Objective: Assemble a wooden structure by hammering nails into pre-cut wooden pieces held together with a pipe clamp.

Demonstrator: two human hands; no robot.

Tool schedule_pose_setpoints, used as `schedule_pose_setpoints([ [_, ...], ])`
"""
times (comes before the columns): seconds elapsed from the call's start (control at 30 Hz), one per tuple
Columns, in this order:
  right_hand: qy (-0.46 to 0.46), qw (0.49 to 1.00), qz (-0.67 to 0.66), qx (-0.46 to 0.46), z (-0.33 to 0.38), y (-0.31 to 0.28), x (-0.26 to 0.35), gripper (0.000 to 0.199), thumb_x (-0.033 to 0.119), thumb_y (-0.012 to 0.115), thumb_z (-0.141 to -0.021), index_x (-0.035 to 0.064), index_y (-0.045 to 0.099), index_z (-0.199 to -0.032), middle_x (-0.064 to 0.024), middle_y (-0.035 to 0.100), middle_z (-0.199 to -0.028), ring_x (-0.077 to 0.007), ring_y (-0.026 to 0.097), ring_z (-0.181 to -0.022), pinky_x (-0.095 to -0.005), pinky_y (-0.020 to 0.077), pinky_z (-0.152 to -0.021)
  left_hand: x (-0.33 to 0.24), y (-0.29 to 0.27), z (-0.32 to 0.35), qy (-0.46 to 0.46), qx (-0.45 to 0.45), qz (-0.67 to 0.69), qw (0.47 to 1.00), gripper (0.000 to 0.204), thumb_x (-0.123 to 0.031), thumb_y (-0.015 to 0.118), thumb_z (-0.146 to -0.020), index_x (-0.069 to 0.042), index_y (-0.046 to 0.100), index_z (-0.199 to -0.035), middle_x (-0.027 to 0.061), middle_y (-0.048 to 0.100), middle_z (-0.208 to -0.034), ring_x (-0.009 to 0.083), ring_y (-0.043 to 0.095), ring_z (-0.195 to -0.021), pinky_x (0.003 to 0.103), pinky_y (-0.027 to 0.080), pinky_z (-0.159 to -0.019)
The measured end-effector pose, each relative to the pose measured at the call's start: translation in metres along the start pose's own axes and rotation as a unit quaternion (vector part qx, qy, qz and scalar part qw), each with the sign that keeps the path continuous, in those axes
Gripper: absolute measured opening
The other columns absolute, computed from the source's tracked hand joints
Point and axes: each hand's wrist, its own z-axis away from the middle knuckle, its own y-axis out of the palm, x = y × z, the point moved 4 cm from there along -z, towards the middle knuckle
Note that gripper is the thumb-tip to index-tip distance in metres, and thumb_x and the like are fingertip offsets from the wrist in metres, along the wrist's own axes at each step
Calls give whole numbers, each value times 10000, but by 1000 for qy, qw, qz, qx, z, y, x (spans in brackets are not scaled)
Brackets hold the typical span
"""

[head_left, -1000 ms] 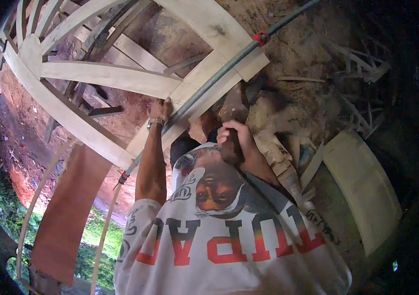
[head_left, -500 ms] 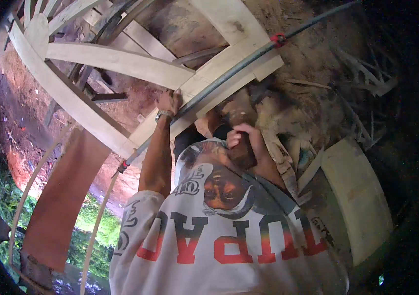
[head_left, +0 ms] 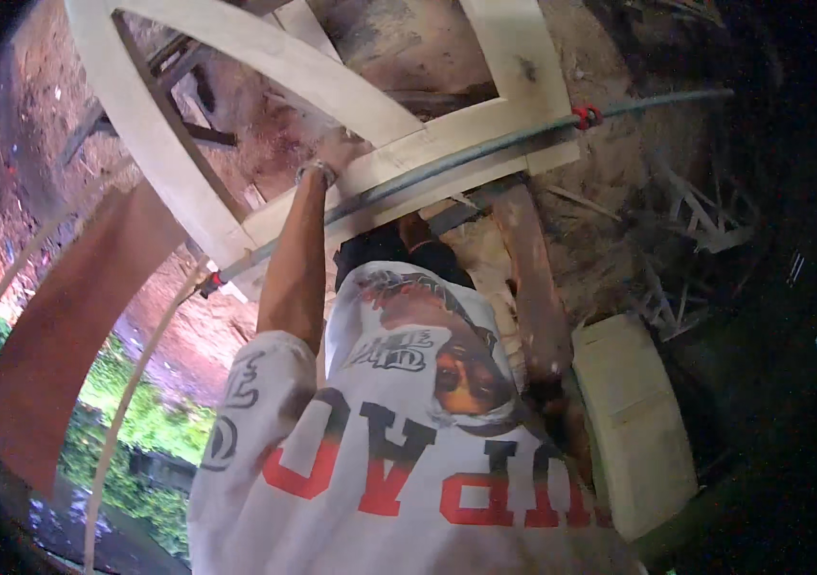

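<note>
A pale wooden frame (head_left: 399,144) with slanted rails stands in front of me on the reddish ground. A long grey bar clamp (head_left: 466,158) with red ends runs along its lower rail. My left hand (head_left: 337,151), with a bracelet on the wrist, reaches up and grips that rail where a slanted piece meets it, just above the clamp bar. My right forearm (head_left: 535,287) stretches toward the underside of the same rail. The right hand itself is blurred and partly hidden under the frame. My white printed T-shirt (head_left: 399,460) fills the lower middle.
A reddish-brown board (head_left: 64,326) and thin pale curved strips (head_left: 131,383) lean at the left, above green plants (head_left: 131,412). A pale flat block (head_left: 634,422) lies at the right, with wood offcuts (head_left: 701,211) beyond it. Farther right is dark.
The frame now looks bigger and closer as my head moved. My right hand left its spot in front of my chest and went right, toward the rail. My left hand stayed on the frame.
</note>
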Motion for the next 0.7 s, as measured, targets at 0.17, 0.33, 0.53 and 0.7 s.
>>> schedule_pose_setpoints([
  [0.17, -13, 995, 65, -73, 33, 31, 5, 447, 212, 548, -879, -24, 458, -1248, -52, 561, -783, -120, 540, -594, -240, 454, -531, 0, -12, 1, 33, -46, 111, 992, 651, -462, 721, -794, 9, 570, -1217, 145, 639, -1155, 245, 640, -989, 336, 489, -896],
  [0.33, -60, 979, 161, -111, 11, 55, 32, 479, 220, 543, -884, -12, 441, -1291, -54, 575, -789, -123, 556, -590, -243, 460, -523, -58, -31, 36, -63, -43, 211, 975, 756, -526, 739, -760, 55, 542, -1202, 153, 649, -1094, 216, 651, -941, 311, 525, -809],
  [0.53, -123, 864, 479, -98, -108, 69, 118, 496, 402, 613, -894, 68, 467, -1230, -68, 573, -706, -145, 538, -477, -286, 433, -418, -22, -1, 11, -17, -19, 407, 913, 660, -443, 758, -766, 50, 548, -1152, 150, 651, -1030, 203, 661, -864, 313, 540, -761],
  [0.7, -269, 550, 787, -76, -131, 113, 148, 728, 482, 630, -857, 26, 413, -1382, -184, 575, -1238, -327, 528, -1157, -433, 388, -1019, -39, -5, 18, -16, -46, 348, 936, 661, -455, 731, -785, 71, 524, -1128, 165, 659, -1037, 238, 667, -854, 355, 541, -765],
])
